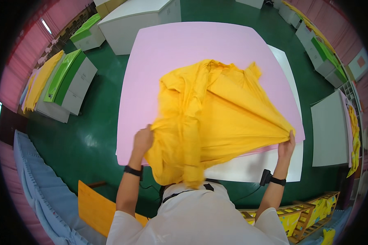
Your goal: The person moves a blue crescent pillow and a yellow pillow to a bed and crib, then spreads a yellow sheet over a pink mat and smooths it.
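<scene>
A bunched yellow cloth garment (229, 110), which looks like a shirt, lies across a pink sheet (151, 53) on the table in front of me. My left hand (143, 140) is closed on its left edge. At the lower right corner, my right hand (288, 143) pinches the fabric and pulls it out taut. Folds run from that corner toward the middle. The near end of the yellow cloth hangs over the table's front edge by my waist and is slightly blurred. Both wrists wear black bands with small devices.
The white tabletop (249, 169) shows along the near and right edges. White cabinets with green tops (67, 77) stand at left. A wooden board (98, 208) is near my left elbow, and wooden racks with yellow cloth (302, 216) are behind at right. A cable hangs from the right wrist device.
</scene>
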`<control>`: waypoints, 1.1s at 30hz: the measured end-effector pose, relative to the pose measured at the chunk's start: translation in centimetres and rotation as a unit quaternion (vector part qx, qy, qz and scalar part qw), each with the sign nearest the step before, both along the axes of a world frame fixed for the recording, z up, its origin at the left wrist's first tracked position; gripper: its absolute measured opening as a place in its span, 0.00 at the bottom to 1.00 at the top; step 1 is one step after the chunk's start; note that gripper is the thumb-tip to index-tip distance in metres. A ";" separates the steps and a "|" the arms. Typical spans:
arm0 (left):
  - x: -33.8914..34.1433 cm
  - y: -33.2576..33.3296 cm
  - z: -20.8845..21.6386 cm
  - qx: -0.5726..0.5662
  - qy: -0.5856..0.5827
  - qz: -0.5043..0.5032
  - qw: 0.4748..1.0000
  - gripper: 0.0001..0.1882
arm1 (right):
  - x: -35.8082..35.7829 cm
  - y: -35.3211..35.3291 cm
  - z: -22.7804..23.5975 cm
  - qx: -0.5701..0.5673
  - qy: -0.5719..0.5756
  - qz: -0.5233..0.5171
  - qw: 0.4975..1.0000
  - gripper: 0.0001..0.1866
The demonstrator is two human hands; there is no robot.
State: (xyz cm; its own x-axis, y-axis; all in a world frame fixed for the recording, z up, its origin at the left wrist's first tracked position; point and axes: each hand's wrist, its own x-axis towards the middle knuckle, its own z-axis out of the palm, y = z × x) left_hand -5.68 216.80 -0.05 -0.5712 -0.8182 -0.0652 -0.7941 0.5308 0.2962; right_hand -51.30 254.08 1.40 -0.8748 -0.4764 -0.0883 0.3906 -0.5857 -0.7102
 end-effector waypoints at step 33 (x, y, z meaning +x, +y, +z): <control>-4.5 -14.3 4.4 0.086 -0.042 -0.209 0.973 0.23 | -13.5 -6.8 -7.9 0.657 0.312 0.137 0.673 0.11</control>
